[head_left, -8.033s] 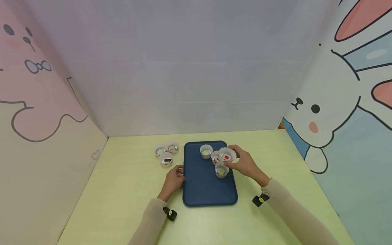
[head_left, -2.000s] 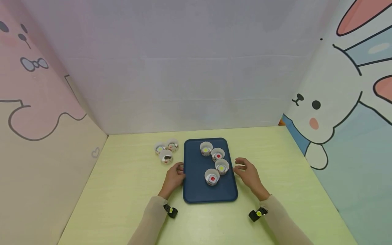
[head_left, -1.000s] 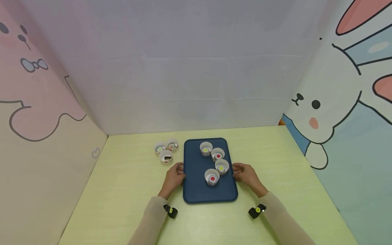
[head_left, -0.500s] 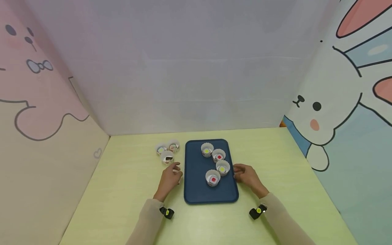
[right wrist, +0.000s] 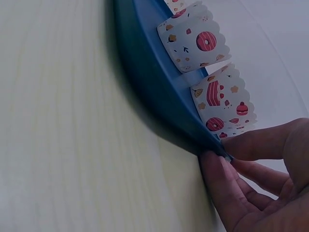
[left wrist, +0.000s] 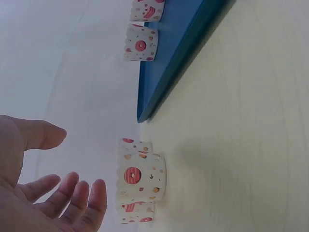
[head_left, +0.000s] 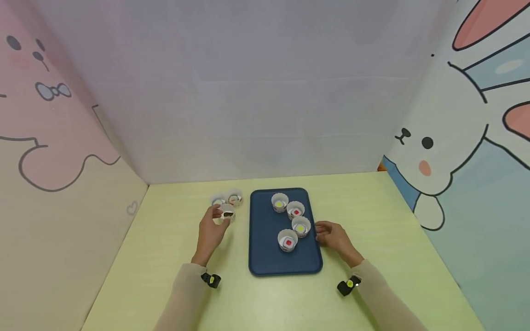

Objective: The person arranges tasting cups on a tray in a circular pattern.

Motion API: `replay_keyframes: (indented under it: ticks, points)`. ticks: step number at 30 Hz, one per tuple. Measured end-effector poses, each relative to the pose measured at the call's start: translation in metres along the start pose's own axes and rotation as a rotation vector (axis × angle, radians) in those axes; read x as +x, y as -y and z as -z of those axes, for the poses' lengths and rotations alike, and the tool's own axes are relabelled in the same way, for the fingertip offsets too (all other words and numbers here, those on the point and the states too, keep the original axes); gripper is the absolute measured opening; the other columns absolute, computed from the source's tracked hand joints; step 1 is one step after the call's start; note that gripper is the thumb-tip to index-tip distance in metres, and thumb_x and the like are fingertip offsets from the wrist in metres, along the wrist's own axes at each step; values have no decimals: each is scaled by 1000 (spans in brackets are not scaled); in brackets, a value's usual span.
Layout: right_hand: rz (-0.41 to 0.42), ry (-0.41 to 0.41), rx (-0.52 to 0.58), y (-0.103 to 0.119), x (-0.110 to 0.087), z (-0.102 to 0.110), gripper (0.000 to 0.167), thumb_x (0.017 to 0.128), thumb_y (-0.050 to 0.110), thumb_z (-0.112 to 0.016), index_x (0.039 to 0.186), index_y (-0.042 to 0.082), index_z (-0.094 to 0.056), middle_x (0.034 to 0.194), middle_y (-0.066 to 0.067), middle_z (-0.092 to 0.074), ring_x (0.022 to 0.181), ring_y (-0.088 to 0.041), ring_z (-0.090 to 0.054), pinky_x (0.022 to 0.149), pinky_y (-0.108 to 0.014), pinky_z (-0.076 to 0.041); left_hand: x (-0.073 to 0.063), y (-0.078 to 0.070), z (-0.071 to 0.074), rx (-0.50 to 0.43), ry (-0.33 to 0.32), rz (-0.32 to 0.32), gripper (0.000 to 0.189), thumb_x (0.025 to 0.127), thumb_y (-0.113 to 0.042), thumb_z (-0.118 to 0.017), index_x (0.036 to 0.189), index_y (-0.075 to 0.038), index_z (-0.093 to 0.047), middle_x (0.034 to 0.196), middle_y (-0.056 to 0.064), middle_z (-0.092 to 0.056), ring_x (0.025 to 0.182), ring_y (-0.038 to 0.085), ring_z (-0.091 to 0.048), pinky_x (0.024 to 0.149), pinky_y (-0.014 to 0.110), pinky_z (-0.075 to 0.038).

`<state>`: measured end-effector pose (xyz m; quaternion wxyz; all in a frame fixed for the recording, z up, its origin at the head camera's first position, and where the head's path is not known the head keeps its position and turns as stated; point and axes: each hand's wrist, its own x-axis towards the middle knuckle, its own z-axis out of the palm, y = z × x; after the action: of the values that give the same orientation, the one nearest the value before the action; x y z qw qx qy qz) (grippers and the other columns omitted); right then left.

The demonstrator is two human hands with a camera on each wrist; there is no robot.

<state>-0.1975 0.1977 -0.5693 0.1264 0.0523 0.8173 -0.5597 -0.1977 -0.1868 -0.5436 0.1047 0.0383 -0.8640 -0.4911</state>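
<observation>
Front cup point(head_left: 229, 210) sat just up-right of the nearer left hand point(head_left: 210, 232), fingers parted, empty; right hand point(head_left: 336, 239) pinched tray point(head_left: 265, 257) at frame centre-right.

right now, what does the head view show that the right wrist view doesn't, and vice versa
Only the head view: the left hand, three paper cups beside the blue tray, and red pieces and yellow pieces inside the tray's cups.
Only the right wrist view: legible donut prints and cake prints.
Both: the right hand at the tray's edge, cups on the tray, and the table.
</observation>
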Motion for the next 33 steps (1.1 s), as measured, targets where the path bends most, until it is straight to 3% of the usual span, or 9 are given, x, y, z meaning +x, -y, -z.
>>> replay_keyframes:
  ticks: [6, 12, 24, 33]
  points:
    - [-2, 6, 8, -1, 1, 0, 51, 80, -8, -65, 131, -5, -57, 116, -25, -65, 91, -20, -68, 76, -35, -60, 10, 16, 2, -5, 54, 116, 80, 87, -24, -72, 150, -2, -28, 141, 21, -43, 133, 37, -41, 100, 53, -45]
    - [-4, 3, 3, -1, 1, 1, 52, 80, -8, -65, 131, -5, -57, 115, -24, -65, 90, -19, -67, 75, -35, -60, 19, 29, -1, -19, 128, 199, 88, 85, -23, -74, 152, 0, -21, 148, 22, -38, 140, 40, -35, 110, 56, -37]
    - [-14, 9, 22, 1, 3, 2, 51, 80, -8, -66, 131, -4, -58, 113, -23, -64, 88, -17, -66, 74, -34, -60, 33, 38, -9, -21, 138, 223, 75, 82, -19, -78, 141, 2, -37, 139, 23, -47, 129, 37, -46, 108, 53, -38]
    - [-8, -2, 8, -2, 3, -1, 51, 79, -7, -66, 129, -5, -58, 113, -23, -64, 85, -17, -66, 73, -34, -60, 37, 47, -17, -7, 131, 193, 70, 80, -18, -78, 136, 3, -42, 136, 25, -53, 124, 37, -52, 102, 52, -42]
